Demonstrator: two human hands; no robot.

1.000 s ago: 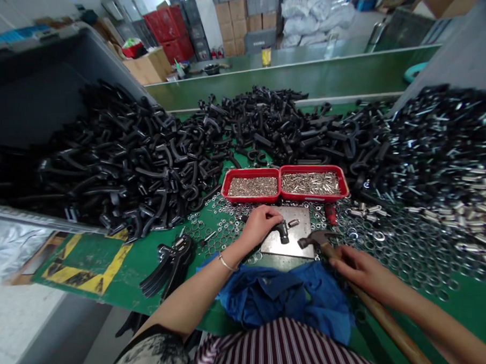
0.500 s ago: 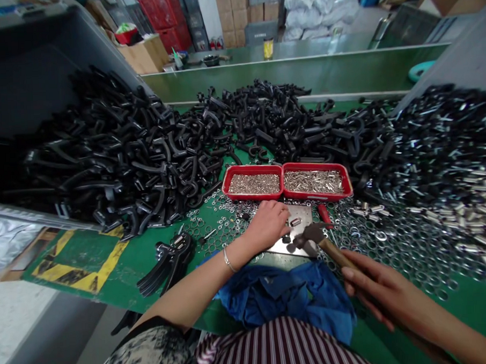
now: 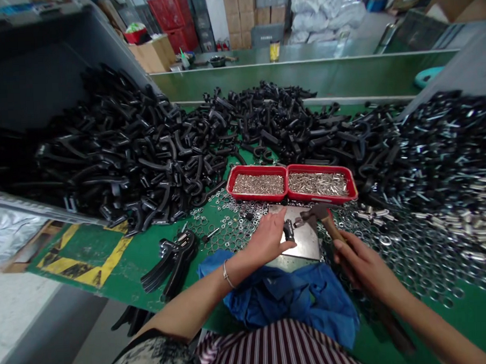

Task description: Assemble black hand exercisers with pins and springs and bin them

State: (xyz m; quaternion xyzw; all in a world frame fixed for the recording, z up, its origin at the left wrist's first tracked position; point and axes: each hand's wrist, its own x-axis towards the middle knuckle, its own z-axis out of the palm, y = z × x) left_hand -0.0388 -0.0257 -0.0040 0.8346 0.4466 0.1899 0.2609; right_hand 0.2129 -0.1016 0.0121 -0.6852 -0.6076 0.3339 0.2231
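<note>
My left hand (image 3: 268, 239) lies at the left edge of a metal plate (image 3: 305, 238), thumb and fingers apart, beside a small black part (image 3: 288, 230) standing on the plate. My right hand (image 3: 361, 262) is closed around the wooden handle of a hammer (image 3: 329, 224). The hammer's head is over the plate's upper right, near a small silver cylinder (image 3: 299, 222). Below the plate lies a crumpled blue cloth (image 3: 292, 298).
Two red trays (image 3: 257, 196) of small metal pieces sit behind the plate. Black handles (image 3: 161, 148) are heaped at left and back. Metal rings (image 3: 407, 255) and silver cylinders (image 3: 470, 215) spread at right. Assembled black pieces (image 3: 172, 260) lie at left.
My left hand has opened wider, its thumb now apart, and the black part beside it shows more. The hammer head has shifted up and right, away from the plate's middle.
</note>
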